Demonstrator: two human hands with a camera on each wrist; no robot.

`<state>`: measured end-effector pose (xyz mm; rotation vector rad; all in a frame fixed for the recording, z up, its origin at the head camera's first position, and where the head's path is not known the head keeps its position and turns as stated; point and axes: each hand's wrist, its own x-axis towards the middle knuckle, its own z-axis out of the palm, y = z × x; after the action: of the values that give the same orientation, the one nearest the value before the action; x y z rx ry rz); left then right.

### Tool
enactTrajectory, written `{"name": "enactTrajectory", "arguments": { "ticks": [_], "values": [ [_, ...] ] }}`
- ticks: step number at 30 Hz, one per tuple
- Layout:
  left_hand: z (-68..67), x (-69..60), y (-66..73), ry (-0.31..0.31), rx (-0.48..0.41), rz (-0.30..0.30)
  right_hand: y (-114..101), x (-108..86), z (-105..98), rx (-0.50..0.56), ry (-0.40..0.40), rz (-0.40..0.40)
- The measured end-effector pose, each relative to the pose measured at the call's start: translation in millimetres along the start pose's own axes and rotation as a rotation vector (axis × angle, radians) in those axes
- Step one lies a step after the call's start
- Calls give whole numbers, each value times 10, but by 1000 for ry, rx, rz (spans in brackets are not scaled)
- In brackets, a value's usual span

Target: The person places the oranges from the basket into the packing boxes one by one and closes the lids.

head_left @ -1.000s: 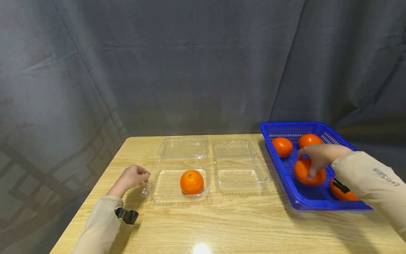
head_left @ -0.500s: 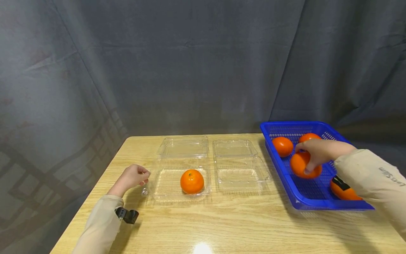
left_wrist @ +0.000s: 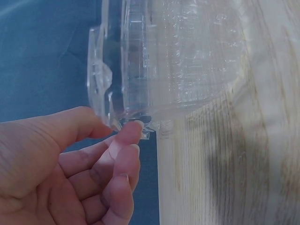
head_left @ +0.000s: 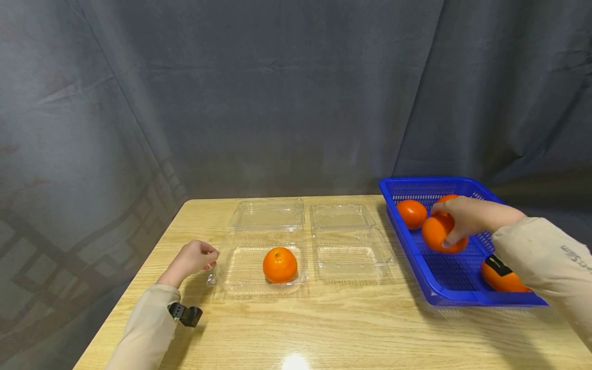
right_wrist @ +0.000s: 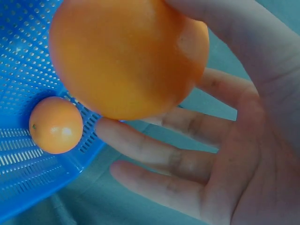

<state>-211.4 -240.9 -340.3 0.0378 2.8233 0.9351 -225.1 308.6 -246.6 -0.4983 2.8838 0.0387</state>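
Observation:
In the head view my right hand (head_left: 472,218) grips an orange (head_left: 441,234) over the blue basket (head_left: 432,288), thumb on the near side. The right wrist view shows that orange (right_wrist: 126,56) large, held between thumb and fingers. At the left, my left hand (head_left: 191,259) pinches the corner of an open clear plastic clamshell container (head_left: 245,264); its thumb and forefinger meet at the clear rim (left_wrist: 105,89) in the left wrist view. Another orange (head_left: 279,264) sits in the right part of that container's near half.
A second open clamshell container (head_left: 347,254) lies between the first container and the basket. More oranges (head_left: 411,214) are in the basket, one partly behind the right hand and one by the right sleeve (head_left: 543,262). A grey curtain (head_left: 287,103) hangs behind the table (head_left: 351,324).
My right hand has lifted the orange off the lower part of the basket, moving it slightly up and left. The left hand and both containers have stayed put.

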Motion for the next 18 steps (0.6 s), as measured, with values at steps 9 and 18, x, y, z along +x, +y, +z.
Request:
{"name": "enactTrajectory", "arguments": {
  "ticks": [9, 18],
  "values": [
    [-3, -6, 0, 2, 3, 6, -57, -10, -72, 7, 71, -40],
    [6, 8, -12, 9, 4, 10, -83, -20, -109, 14, 88, -38]
  ]
}}
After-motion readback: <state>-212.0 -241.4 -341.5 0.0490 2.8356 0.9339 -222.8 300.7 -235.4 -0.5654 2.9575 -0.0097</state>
